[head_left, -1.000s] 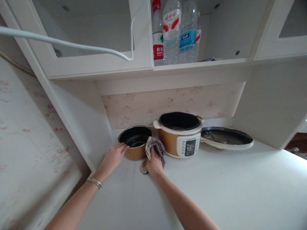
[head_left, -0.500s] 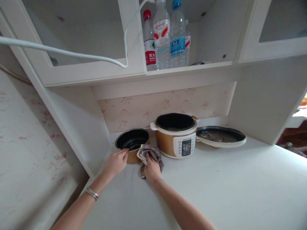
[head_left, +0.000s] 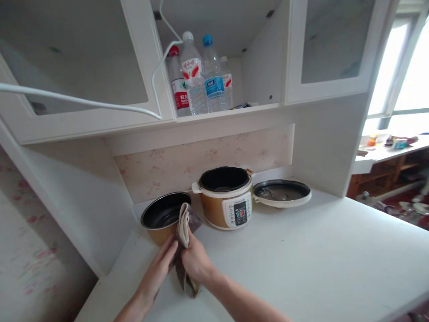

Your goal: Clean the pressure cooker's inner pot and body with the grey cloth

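Note:
My right hand is closed on a grey-brown cloth, which rises against the side of the gold inner pot and hangs down below my palm. My left hand lies beside it with fingers stretched out, touching the cloth just in front of the pot. The pot has a black inside and stands at the back left of the white counter. To its right stands a gold and white rice cooker, open on top, with its lid lying flat beside it.
Three water bottles stand in the open cupboard above. A white cable runs across the cupboard front. A side panel walls in the counter's left end. At the far right are a window and a cluttered shelf.
My left hand has left the pot's rim and come down next to the right hand at the cloth. Both hands drew back toward me. The view swung to the right and up.

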The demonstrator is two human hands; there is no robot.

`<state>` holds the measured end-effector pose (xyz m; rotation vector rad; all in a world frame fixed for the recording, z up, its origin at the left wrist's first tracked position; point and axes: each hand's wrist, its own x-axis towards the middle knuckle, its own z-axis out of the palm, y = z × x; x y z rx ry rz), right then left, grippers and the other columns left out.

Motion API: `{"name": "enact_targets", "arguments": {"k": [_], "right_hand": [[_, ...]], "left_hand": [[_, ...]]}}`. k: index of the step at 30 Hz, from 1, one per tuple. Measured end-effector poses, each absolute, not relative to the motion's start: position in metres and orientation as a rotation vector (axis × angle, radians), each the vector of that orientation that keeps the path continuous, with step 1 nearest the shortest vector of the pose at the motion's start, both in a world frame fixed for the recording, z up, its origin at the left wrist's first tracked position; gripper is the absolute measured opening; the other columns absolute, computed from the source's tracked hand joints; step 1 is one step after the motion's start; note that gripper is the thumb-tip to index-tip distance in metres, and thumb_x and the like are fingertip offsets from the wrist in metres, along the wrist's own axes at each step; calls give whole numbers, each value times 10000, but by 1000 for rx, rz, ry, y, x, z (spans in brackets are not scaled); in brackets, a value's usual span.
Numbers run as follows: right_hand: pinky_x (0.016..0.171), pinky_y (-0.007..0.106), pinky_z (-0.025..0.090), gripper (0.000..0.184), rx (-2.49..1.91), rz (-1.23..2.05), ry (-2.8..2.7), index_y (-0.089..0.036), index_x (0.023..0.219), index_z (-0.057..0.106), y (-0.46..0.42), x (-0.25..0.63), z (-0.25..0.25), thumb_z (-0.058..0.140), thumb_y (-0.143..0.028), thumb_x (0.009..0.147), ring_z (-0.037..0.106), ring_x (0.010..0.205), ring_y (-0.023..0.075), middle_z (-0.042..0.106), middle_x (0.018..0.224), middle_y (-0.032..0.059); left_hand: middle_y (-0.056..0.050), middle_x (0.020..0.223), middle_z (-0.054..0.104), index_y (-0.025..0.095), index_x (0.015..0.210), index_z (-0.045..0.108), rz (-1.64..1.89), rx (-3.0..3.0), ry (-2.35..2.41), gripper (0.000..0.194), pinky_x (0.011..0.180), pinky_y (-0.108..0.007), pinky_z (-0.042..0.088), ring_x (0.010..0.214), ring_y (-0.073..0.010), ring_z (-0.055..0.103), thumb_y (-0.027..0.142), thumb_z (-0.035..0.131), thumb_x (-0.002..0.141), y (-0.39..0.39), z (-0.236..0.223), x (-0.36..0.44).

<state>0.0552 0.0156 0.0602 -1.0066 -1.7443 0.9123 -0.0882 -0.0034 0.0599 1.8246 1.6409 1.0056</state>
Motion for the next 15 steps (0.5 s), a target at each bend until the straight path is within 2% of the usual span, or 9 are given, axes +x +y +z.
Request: {"name": "enact_targets", "arguments": {"k": [2, 4, 6, 8, 9, 11, 13, 15], "right_hand": [[1102, 354, 290, 728, -975, 971, -1844, -250, 1484, 261, 7, 65, 64, 470, -156, 793, 299, 1384, 214, 290, 1526, 40], [1137, 425, 199, 779, -982, 1014, -1964, -250, 1476, 282, 0, 77, 68, 585, -236, 758, 167, 1425, 270, 197, 1556, 73], [1147, 473, 115, 829, -963, 1017, -2064, -265, 1471, 290, -3, 94, 72, 658, -312, 730, 52, 1439, 297, 160, 1564, 89], [1145, 474, 111, 821, -925, 1028, -2115, -259, 1449, 349, -1, 113, 77, 693, -386, 715, 12, 1439, 306, 185, 1555, 97], [1140, 460, 151, 802, -906, 1057, -2113, -251, 1424, 402, 2, 124, 79, 708, -421, 703, 47, 1437, 313, 208, 1547, 98], [1078, 435, 302, 741, -889, 1197, -2036, -256, 1347, 511, 12, 144, 82, 729, -480, 675, 263, 1377, 330, 226, 1536, 94], [911, 407, 461, 655, -889, 1423, -1856, -270, 1279, 568, 24, 163, 82, 716, -499, 683, 525, 1157, 290, 282, 1505, 99], [747, 354, 507, 604, -900, 1607, -1618, -249, 1258, 569, 36, 182, 78, 691, -475, 712, 618, 897, 208, 482, 1346, 121]], "left_hand": [[-85, 1351, 543, 268, 1397, 431, 1148, 1257, 1304, 527, 1003, -402, 464, 1225, -252, 526, 477, 448, 913, -19, 74, -57], [-90, 1353, 542, 252, 1372, 466, 1200, 925, 1136, 578, 1042, -371, 420, 1241, -259, 510, 436, 605, 841, -29, 89, -33], [-95, 1319, 572, 232, 1330, 515, 1199, 795, 1063, 574, 1037, -332, 418, 1219, -258, 530, 368, 679, 797, -34, 97, -18], [-103, 1253, 619, 206, 1289, 552, 1169, 740, 1030, 539, 991, -321, 455, 1165, -263, 574, 341, 693, 787, -33, 97, -8], [-107, 1212, 643, 193, 1270, 566, 1154, 713, 1019, 521, 958, -323, 478, 1131, -267, 598, 346, 690, 788, -31, 94, -5], [-121, 1119, 684, 157, 1223, 593, 1108, 653, 1003, 490, 876, -332, 521, 1042, -276, 646, 367, 683, 789, -25, 86, 2], [-139, 1030, 709, 119, 1159, 618, 1058, 609, 994, 448, 792, -341, 547, 944, -286, 680, 359, 680, 786, -17, 78, 7], [-150, 955, 720, 96, 1096, 631, 1008, 552, 1020, 392, 741, -353, 557, 867, -290, 696, 327, 678, 783, -9, 77, 12]]}}
